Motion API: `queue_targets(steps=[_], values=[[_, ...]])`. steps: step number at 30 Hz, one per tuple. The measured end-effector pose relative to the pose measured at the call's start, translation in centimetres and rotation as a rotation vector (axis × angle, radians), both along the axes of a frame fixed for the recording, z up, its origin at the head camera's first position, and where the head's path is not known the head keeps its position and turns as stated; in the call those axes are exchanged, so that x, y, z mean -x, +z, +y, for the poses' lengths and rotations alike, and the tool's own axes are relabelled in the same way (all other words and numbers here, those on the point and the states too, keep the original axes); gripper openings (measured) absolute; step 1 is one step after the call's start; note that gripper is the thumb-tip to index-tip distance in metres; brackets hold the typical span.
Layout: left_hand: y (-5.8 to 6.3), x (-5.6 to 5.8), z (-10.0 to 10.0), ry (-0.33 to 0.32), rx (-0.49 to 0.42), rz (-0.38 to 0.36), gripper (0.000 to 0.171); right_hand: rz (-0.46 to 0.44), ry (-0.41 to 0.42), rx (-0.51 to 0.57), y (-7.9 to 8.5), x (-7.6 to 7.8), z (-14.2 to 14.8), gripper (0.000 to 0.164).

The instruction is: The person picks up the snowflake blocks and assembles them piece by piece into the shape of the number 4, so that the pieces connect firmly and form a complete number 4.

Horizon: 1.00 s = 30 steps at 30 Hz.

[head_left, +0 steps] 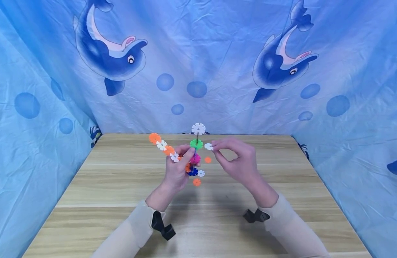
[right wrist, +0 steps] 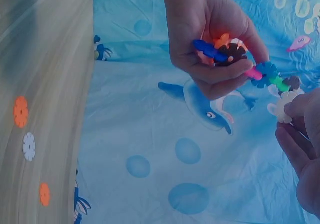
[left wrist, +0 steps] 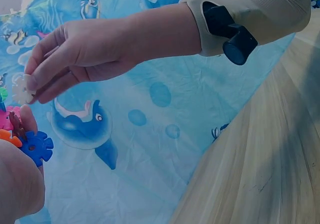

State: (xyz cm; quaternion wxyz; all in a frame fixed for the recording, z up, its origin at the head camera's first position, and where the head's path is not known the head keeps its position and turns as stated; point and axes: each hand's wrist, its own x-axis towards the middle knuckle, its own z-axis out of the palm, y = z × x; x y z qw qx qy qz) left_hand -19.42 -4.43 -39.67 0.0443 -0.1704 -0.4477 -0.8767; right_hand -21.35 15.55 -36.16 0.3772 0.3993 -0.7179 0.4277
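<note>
My left hand [head_left: 176, 172] grips a built-up piece of interlocking snowflake discs, raised over the table. Its upright part runs from a dark blue disc [head_left: 193, 172] through a pink disc [head_left: 195, 159] and a green disc [head_left: 196, 144] to a white disc [head_left: 198, 128] on top. A branch of alternating orange and white discs [head_left: 161, 144] slants up to the left. Brown discs [right wrist: 232, 53] sit between the coloured ones in the right wrist view. Between thumb and fingertips, my right hand [head_left: 239, 157] pinches a loose white snowflake disc [right wrist: 286, 107], close beside the green disc.
On the wooden table [head_left: 114, 186] lie an orange disc [head_left: 208, 159], a white disc [head_left: 201, 173] and another orange disc [head_left: 197, 182]. Blue dolphin-print cloth [head_left: 224, 107] hangs behind the table and along both sides. Each wrist wears a black camera mount [head_left: 163, 225].
</note>
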Motion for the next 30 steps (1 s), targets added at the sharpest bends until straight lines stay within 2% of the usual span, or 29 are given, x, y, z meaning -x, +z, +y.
queue_targets(steps=[7, 13, 18, 24, 30], values=[[0.04, -0.09, 0.05, 0.004, 0.038, -0.011, 0.021, 0.024, 0.016, 0.016, 0.18, -0.32, -0.34, 0.019], [-0.12, -0.08, 0.04, 0.007, 0.047, 0.003, 0.028, 0.044, 0.041, 0.05, 0.02, -0.31, -0.47, 0.02], [-0.37, -0.07, 0.08, -0.007, 0.074, -0.03, 0.029, 0.041, 0.054, 0.046, 0.0, -0.4, -0.55, 0.02], [-0.41, 0.03, 0.15, -0.028, 0.057, -0.06, 0.023, 0.079, 0.049, 0.022, -0.19, -0.4, -0.57, 0.019], [-0.16, 0.05, -0.04, 0.011, 0.114, -0.111, 0.023, 0.124, 0.059, -0.005, -0.6, -0.43, -0.27, 0.017]])
